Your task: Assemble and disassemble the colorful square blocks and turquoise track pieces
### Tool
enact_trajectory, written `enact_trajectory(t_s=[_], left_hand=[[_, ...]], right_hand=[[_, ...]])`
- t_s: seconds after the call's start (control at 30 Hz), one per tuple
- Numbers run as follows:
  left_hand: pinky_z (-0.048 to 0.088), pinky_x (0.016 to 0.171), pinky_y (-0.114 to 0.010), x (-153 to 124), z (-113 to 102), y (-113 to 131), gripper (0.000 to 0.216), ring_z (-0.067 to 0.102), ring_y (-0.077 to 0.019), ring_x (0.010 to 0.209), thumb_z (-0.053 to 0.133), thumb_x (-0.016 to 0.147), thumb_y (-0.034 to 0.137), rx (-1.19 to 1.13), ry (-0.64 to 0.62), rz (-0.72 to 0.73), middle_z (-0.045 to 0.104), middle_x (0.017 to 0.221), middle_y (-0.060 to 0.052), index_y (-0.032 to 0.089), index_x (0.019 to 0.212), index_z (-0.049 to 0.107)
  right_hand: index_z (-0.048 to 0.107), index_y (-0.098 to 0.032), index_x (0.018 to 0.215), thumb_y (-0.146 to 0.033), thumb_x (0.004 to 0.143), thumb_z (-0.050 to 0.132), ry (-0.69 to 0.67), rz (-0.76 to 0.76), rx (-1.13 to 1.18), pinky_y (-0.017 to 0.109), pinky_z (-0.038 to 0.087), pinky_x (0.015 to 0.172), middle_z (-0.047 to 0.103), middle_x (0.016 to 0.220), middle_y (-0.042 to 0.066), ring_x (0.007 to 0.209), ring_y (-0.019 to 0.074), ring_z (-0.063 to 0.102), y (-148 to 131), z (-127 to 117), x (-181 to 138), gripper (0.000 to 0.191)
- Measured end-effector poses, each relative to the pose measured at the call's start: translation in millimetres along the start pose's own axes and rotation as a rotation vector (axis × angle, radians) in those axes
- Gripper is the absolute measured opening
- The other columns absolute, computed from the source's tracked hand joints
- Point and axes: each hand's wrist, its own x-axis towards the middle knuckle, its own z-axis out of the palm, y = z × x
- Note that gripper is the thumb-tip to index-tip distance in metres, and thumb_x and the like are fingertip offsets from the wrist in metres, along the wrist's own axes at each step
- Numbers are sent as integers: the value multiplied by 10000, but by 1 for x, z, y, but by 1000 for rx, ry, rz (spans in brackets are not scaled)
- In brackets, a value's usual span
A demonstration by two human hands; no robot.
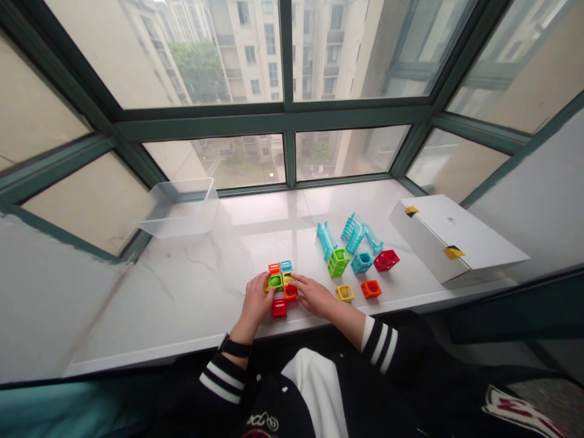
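Several colourful hollow plastic building blocks lie joined together on the white sill in front of me. Among them are a green block (275, 281), a light blue block (286, 266), an orange-red block (274, 268) at the far side and a red block (279, 308) at the near side. My left hand (256, 299) grips the cluster's left edge, its thumb by the green block. From the right, my right hand (314, 297) presses its fingers on a yellow block (288, 278) and an orange block (291, 293). Parts of these blocks are hidden under the fingers.
To the right stand a tall green piece (338, 263), light blue track pieces (354, 233), a blue block (362, 263), a red block (387, 260), a yellow block (345, 293) and an orange block (371, 289). A clear plastic bin (182, 225) and a white box (456, 237) flank them.
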Motion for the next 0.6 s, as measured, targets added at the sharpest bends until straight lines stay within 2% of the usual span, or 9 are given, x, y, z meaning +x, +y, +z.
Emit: enact_trajectory(t_s=[0.4, 0.6], left_hand=[[462, 1181, -529, 3, -4, 7, 486, 613, -320, 1308, 605, 896, 248, -12, -22, 12, 684, 1411, -117, 228, 1380, 626], [440, 1218, -549, 2, -8, 1, 470, 588, -314, 1380, 590, 930, 318, -63, -24, 9, 641, 1488, -121, 236, 1391, 620]], right_hand=[[588, -219, 1491, -78, 917, 591, -15, 36, -46, 470, 445, 1236, 469, 1666, 118, 1474, 300, 534, -6, 1, -1, 591], [596, -234, 1483, -70, 905, 610, -7, 51, -15, 486, 439, 1238, 469, 1665, 115, 1472, 308, 534, -10, -1, -1, 601]])
